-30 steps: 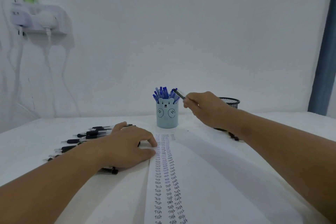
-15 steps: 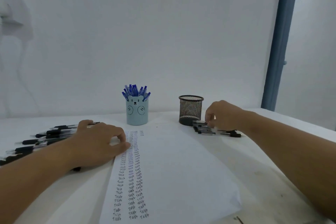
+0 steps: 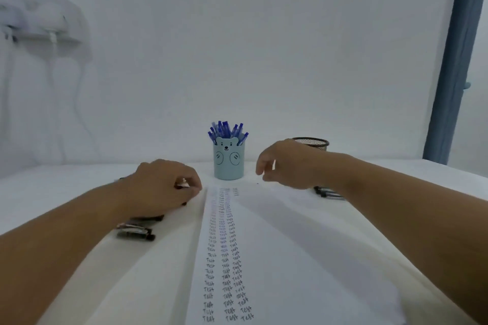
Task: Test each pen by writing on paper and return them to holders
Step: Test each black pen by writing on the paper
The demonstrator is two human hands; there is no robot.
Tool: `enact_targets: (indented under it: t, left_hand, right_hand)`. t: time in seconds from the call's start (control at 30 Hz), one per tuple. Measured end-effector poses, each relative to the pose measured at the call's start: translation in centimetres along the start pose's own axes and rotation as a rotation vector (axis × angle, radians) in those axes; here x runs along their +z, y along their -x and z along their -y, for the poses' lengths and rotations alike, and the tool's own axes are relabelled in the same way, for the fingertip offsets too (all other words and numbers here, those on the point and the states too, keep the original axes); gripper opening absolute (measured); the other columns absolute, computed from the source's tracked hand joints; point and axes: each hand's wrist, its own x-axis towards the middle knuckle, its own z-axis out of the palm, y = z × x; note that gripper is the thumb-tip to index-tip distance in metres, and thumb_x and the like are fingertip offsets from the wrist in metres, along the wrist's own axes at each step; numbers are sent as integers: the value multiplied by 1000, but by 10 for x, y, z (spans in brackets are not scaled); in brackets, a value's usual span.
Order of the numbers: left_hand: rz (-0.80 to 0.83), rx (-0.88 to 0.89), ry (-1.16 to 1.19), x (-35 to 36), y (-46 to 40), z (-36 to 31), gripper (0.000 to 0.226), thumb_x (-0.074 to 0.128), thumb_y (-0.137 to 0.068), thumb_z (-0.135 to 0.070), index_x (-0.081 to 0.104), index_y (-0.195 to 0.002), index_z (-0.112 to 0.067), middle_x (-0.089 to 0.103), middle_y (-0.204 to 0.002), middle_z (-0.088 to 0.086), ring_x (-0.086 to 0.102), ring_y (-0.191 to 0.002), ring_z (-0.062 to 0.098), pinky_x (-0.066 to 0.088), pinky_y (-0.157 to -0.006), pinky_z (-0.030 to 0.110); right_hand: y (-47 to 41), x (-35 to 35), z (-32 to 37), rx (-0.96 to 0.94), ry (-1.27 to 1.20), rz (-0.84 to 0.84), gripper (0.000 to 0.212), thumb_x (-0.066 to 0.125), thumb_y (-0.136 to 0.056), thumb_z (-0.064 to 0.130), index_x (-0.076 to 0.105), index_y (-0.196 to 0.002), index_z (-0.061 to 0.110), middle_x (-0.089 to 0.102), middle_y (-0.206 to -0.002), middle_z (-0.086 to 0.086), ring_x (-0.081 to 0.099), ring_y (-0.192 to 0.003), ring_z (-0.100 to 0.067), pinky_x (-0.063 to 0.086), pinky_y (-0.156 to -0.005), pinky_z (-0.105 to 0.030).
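The right hand (image 3: 287,163) hovers with fingers loosely curled and holding nothing, between the pale blue bear-faced cup of blue pens (image 3: 228,161) and the black wire-mesh holder (image 3: 313,143), while a few dark pens (image 3: 328,192) lie on the white table (image 3: 66,187) just to its right, long axes running roughly left to right. The left hand (image 3: 165,188) rests at the left edge of the long white sheet of paper (image 3: 277,258) with fingers curled; whether it pinches anything I cannot tell. More dark pens (image 3: 136,231) lie just beneath and beside it, so each hand has its own pile close, and bare paper beside the columns of "Test" gives open writing room.
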Motion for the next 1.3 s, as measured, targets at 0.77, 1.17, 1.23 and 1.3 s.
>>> enact_targets:
  t: [0.77, 1.17, 1.23, 1.3]
  left_hand:
    - [-29, 110, 29, 4, 2, 50, 5, 77, -87, -30, 78, -89, -34, 64, -96, -16, 53, -100, -2, 39, -88, 12]
    - [-336, -96, 462, 0, 3, 25, 22, 33, -110, -23, 45, -91, -21, 69, -71, -5, 60, -61, 16, 50, -67, 24]
    - [-497, -171, 821, -6, -2, 20, 23, 30, -111, -21, 41, -91, -18, 53, -61, -3, 52, -54, 19, 45, -67, 33]
    - [-575, -252, 1293, -14, -4, 16, 28, 29, -111, -28, 40, -87, -18, 40, -59, -1, 36, -50, 15, 37, -61, 33]
  right_hand:
    - [-60, 73, 17, -118, -607, 198, 22, 87, -78, 31, 73, -91, 19, 62, -73, 6, 52, -66, -6, 42, -67, -21]
    - [-54, 75, 20, -126, -559, 122, 19, 85, -79, 36, 74, -88, 24, 62, -72, 12, 50, -63, -3, 44, -68, -21]
    - [-53, 75, 19, -129, -546, 114, 19, 85, -78, 37, 74, -88, 26, 63, -73, 12, 50, -63, -2, 44, -68, -21]
    - [-53, 74, 19, -136, -539, 106, 19, 85, -78, 38, 74, -87, 26, 64, -74, 11, 50, -63, -2, 45, -69, -22]
